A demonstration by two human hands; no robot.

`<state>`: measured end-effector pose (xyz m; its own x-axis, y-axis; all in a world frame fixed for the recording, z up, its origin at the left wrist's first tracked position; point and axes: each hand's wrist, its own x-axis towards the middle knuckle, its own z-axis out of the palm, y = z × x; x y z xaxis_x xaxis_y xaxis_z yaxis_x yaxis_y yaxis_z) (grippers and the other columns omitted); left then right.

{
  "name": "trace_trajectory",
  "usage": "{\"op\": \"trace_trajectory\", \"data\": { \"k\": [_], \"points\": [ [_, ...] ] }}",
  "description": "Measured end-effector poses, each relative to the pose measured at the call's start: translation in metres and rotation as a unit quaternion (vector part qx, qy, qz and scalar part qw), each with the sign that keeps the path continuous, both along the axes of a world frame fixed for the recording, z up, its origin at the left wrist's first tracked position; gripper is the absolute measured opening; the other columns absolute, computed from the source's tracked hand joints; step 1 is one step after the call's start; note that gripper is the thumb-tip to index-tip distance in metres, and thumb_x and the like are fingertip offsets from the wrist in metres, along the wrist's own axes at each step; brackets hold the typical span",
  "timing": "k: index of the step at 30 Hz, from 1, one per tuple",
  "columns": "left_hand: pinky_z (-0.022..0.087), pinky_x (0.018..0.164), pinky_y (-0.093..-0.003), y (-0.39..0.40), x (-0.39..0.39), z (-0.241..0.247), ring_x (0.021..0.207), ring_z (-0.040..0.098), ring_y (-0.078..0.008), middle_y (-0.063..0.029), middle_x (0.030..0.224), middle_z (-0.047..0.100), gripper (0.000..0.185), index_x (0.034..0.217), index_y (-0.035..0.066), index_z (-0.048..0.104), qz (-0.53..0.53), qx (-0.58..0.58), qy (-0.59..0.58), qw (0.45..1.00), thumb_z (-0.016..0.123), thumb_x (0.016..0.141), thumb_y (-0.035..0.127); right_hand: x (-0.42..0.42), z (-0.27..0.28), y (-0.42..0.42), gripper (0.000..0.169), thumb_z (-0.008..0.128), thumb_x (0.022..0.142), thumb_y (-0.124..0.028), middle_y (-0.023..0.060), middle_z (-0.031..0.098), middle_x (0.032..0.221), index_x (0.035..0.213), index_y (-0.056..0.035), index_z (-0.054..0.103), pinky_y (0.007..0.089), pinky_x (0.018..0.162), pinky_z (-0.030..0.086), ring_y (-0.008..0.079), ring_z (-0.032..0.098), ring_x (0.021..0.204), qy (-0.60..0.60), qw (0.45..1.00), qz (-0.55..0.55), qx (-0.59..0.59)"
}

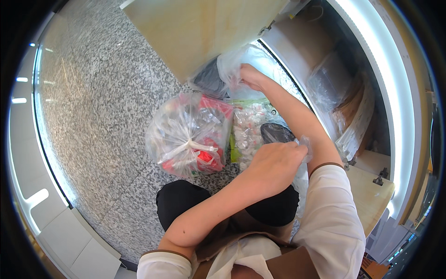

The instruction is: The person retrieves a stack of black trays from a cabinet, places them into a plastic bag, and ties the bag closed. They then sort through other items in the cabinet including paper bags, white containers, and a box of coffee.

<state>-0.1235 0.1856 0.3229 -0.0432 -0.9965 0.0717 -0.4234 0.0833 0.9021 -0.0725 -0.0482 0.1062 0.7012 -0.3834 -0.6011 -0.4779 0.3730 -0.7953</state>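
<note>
My right hand [252,76] reaches to the far side and grips a translucent white plastic bag [230,66] near the cabinet's lower edge. My left hand [278,165], closer to me, is closed on a crumpled piece of clear plastic [306,148] beside my right forearm. On the floor between my knees and the cabinet lies a knotted clear plastic bag [190,136] with red and pale contents. Right of it is a clear package of small white wrapped items [247,136] with green edging. A dark plastic-wrapped bundle [277,132] shows past my left hand, partly hidden by it.
An open wooden cabinet door [205,31] stands ahead, and another open door [366,195] is at my right. The cabinet interior [306,38] holds plastic-wrapped goods [331,83] and stacked papery packs [355,125]. Another dark wrapped bundle [209,78] lies under the far door on speckled flooring [104,104].
</note>
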Motion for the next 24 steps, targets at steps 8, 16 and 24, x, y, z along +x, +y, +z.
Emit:
{"op": "trace_trajectory", "data": {
  "k": [8, 16, 24],
  "points": [
    [0.047, 0.073, -0.0438, -0.007, 0.054, -0.005, 0.083, 0.06, -0.0376, -0.0177, 0.086, 0.064, 0.022, 0.091, 0.0, 0.061, 0.009, 0.101, -0.001, 0.995, 0.057, 0.089, 0.022, 0.01, -0.034, 0.02, 0.035, 0.064, 0.083, -0.016, 0.0118, 0.06, 0.105, 0.114, -0.004, 0.057, 0.0379, 0.077, 0.049, 0.0244, 0.06, 0.094, -0.067, 0.986, -0.091, -0.127],
    [0.047, 0.068, -0.0311, -0.027, 0.102, -0.036, 0.071, 0.059, -0.0178, -0.0106, 0.077, 0.064, 0.023, 0.099, -0.002, 0.063, 0.23, 0.178, -0.041, 0.956, 0.057, 0.092, 0.019, 0.002, -0.098, 0.027, 0.045, 0.049, 0.092, -0.034, 0.0146, 0.057, 0.127, 0.129, -0.007, 0.053, 0.0395, 0.1, 0.04, 0.03, 0.053, 0.118, 0.015, 0.906, 0.006, -0.424],
    [0.048, 0.084, -0.0365, -0.037, 0.15, -0.111, 0.096, 0.061, -0.0261, -0.0195, 0.116, 0.058, 0.046, 0.126, 0.0, 0.051, 0.292, 0.18, -0.115, 0.933, 0.063, 0.089, 0.026, 0.041, -0.144, 0.046, 0.06, 0.057, 0.083, -0.047, 0.0215, 0.05, 0.132, 0.132, -0.0115, 0.051, 0.042, 0.107, 0.035, 0.0383, 0.045, 0.125, -0.007, 0.922, 0.028, -0.385]
  ]
}}
